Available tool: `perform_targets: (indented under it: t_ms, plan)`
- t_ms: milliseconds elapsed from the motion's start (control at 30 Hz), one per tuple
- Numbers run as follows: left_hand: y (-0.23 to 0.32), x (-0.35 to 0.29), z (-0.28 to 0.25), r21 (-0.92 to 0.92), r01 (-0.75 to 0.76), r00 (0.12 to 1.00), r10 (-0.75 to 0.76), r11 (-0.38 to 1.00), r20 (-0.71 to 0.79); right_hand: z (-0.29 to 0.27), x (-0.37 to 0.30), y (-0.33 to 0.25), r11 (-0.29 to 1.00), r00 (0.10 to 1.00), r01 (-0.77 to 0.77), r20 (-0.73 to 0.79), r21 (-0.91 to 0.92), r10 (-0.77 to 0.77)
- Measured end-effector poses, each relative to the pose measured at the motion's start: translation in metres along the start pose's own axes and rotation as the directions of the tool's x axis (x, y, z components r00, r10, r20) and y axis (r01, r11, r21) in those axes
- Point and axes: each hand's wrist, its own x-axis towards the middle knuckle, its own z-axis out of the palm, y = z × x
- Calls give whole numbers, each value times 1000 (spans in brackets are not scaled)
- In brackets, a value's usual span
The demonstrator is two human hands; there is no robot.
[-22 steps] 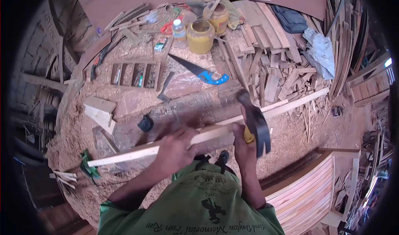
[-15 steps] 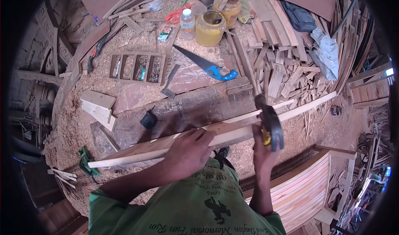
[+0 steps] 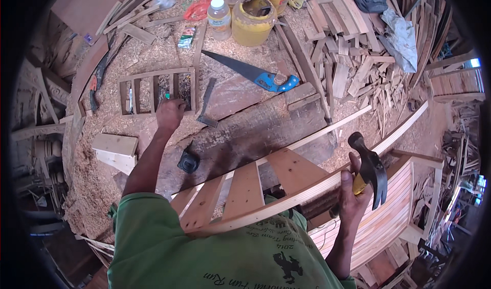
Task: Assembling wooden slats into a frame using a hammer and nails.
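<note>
My left hand (image 3: pixel 170 116) reaches over the front of a wooden compartment tray (image 3: pixel 138 75) that holds nails and small items. Its fingers are curled at the right-hand compartments, beside a small green object (image 3: pixel 167 96); whatever they pinch is hidden. In my right hand (image 3: pixel 353 199) is a claw hammer (image 3: pixel 376 167) with a dark head and yellow grip, its head up. That hand's fingers also rest against the long rail of a slatted wooden frame (image 3: pixel 243 192), which lies tilted against my body, several slats showing between two rails.
A blue-handled handsaw (image 3: pixel 245 70), a metal-bladed square (image 3: pixel 207 102) and a black tape measure (image 3: pixel 189 161) lie on the bench. Yellow tubs (image 3: pixel 253 25) and a white-capped bottle (image 3: pixel 219 20) stand behind. Offcuts (image 3: pixel 353 74) pile at right; a slatted panel (image 3: pixel 378 212) stands near right.
My left hand has left the wooden frame and moved up and left to the compartment tray. The frame has tipped, showing its slats. My right hand, with the hammer, has shifted right and nearer.
</note>
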Motion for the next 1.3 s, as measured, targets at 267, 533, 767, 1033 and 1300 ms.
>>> perform_targets:
  t_ms: [267,533,767,1033,1300]
  plan:
    - [18,8,28,213,122,993,-118,969,-33,-5,-8,23,995,994,-102,-40,12,103]
    - [-10,21,44,-384,261,943,-319,886,-94,-1,6,24,1000,1000,-17,-21,23,17]
    - [48,-22,-119,-842,182,970,-231,509,70,13,14,15,988,995,-14,103,157,-3]
    - [227,-169,-224,-900,-27,824,-501,434,-267,28,35,53,881,933,354,-47,314,-358]
    - [344,-215,-133,-945,-178,844,-452,274,-290,19,34,39,953,954,222,157,206,-256]
